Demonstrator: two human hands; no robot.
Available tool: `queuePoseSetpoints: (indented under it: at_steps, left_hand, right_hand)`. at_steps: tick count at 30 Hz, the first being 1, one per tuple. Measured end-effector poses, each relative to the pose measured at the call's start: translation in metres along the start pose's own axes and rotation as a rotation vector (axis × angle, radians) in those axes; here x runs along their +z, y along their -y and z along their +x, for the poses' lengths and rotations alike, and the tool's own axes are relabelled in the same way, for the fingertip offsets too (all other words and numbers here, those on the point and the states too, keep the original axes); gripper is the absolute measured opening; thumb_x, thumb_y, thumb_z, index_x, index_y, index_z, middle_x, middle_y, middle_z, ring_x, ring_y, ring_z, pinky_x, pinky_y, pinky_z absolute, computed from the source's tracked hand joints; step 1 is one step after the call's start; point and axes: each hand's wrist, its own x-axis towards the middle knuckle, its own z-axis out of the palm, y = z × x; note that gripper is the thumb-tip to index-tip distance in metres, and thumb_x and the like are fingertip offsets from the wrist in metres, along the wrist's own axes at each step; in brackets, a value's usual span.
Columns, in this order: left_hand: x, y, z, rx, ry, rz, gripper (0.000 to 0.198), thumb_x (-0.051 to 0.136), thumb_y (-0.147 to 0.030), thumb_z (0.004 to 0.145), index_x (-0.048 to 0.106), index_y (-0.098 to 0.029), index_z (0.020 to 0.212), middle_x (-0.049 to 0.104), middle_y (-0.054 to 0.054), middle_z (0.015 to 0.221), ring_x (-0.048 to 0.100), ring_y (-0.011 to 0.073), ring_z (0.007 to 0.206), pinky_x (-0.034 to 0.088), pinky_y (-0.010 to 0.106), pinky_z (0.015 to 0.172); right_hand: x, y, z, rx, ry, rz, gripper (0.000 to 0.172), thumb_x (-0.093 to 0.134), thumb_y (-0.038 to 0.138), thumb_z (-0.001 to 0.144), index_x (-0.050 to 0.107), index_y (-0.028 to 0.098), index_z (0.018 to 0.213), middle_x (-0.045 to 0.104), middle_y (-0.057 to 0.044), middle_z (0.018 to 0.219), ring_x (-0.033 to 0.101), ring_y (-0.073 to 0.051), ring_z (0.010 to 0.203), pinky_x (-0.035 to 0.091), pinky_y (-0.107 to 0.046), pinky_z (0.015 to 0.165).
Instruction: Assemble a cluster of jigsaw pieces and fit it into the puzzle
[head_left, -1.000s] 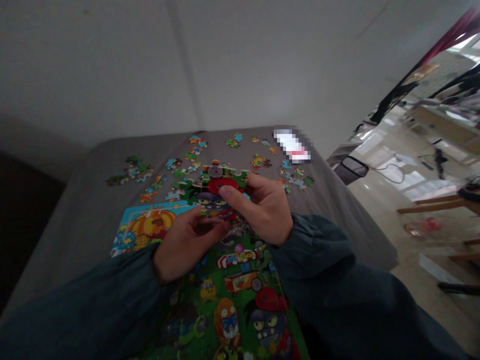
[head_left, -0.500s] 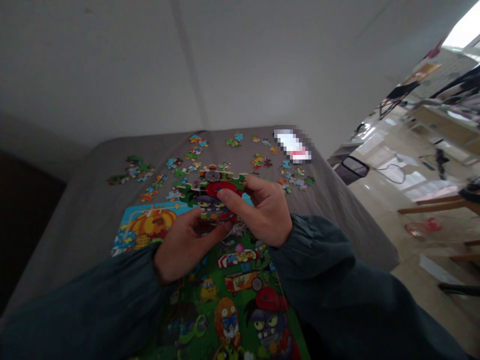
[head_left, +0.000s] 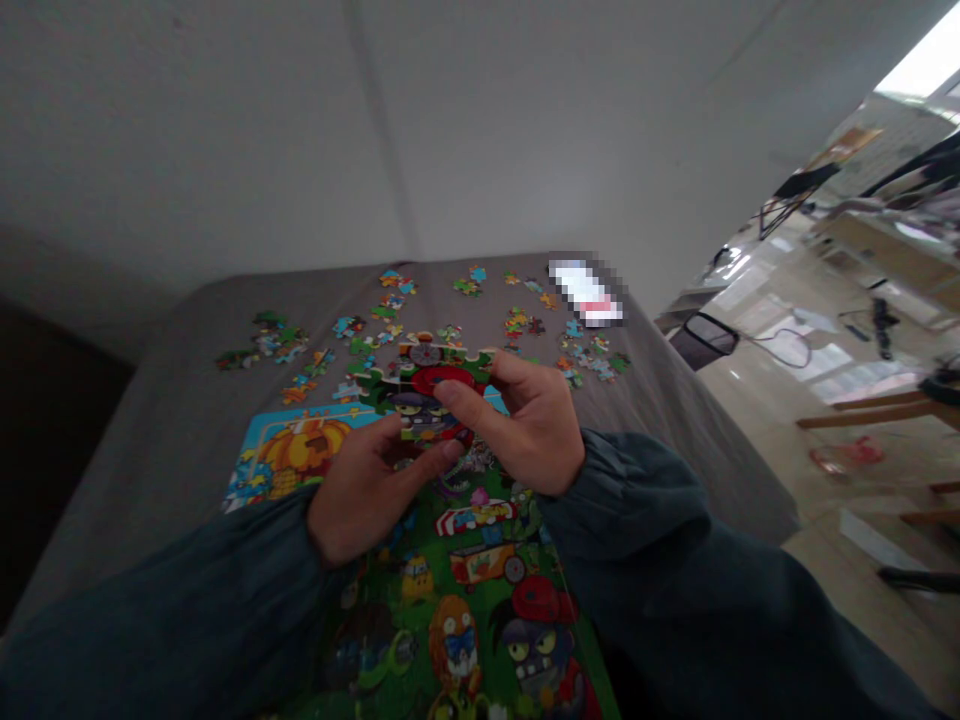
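Head view shows me the joined puzzle section [head_left: 429,382] between both hands: the right hand [head_left: 529,420] pinches its right side, the left hand [head_left: 371,490] holds its lower edge; loose pieces [head_left: 517,320] lie farther.

No text, label, brand, number or sign can be read for certain. On the printed sheet [head_left: 536,650], the striped banner [head_left: 480,516] above the little cart [head_left: 480,565] carries yellow and blue shapes that could be lettering, too small and blurred to make out. The cart's side bears a mark, and whether it is a letter or a drawing cannot be told. The phone [head_left: 587,292] is pixelated, so its white screen and red patch give no legible word. Any print on the joined pieces [head_left: 420,402] or the loose pieces [head_left: 517,320] is too small to read.
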Motion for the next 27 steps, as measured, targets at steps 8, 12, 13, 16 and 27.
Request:
queuePoseSetpoints:
  at_steps: [8,12,13,16,27]
  left_hand:
    - [0.001,-0.002,0.0,0.012,-0.031,-0.017,0.015,0.072,-0.037,0.073,0.071,-0.022,0.076,0.073,-0.001,0.069,0.065,0.0167,0.061,0.051,0.024,0.054]
    - [-0.003,-0.004,-0.001,0.023,-0.057,0.047,0.018,0.073,-0.041,0.073,0.072,-0.022,0.074,0.073,0.0,0.068,0.062,0.0164,0.057,0.047,0.023,0.047]
    - [-0.003,-0.003,-0.001,0.025,-0.06,0.065,0.02,0.073,-0.042,0.073,0.073,-0.022,0.074,0.074,0.0,0.068,0.063,0.0169,0.058,0.047,0.024,0.047]
    - [-0.005,0.003,0.0,0.031,-0.06,0.121,0.026,0.072,-0.048,0.074,0.073,-0.022,0.074,0.074,0.001,0.069,0.064,0.0186,0.061,0.049,0.026,0.05]
    - [-0.04,0.012,0.016,0.274,0.067,0.523,0.055,0.078,-0.061,0.069,0.073,-0.027,0.112,0.077,0.005,0.1,0.067,0.0322,0.103,0.049,0.05,0.102]
  right_hand:
    - [-0.001,0.002,-0.002,-0.051,0.021,-0.044,0.02,0.069,0.036,0.09,0.073,0.017,0.09,0.071,-0.001,0.081,0.063,-0.013,0.073,0.051,-0.027,0.071]
    - [-0.001,0.004,-0.002,-0.075,0.017,-0.071,0.019,0.068,0.034,0.091,0.072,0.017,0.084,0.067,-0.001,0.076,0.06,-0.012,0.069,0.049,-0.026,0.068]
    - [-0.001,0.005,-0.002,-0.087,0.017,-0.079,0.018,0.068,0.033,0.09,0.071,0.017,0.083,0.066,0.0,0.074,0.059,-0.011,0.068,0.049,-0.026,0.066]
    - [-0.001,0.006,-0.002,-0.139,0.021,-0.096,0.015,0.068,0.03,0.09,0.07,0.019,0.08,0.062,0.002,0.07,0.057,-0.01,0.064,0.049,-0.025,0.064]
    - [-0.004,0.008,0.0,-0.218,0.008,-0.093,0.013,0.068,0.029,0.091,0.069,0.02,0.082,0.064,0.002,0.073,0.057,-0.01,0.066,0.049,-0.025,0.066]
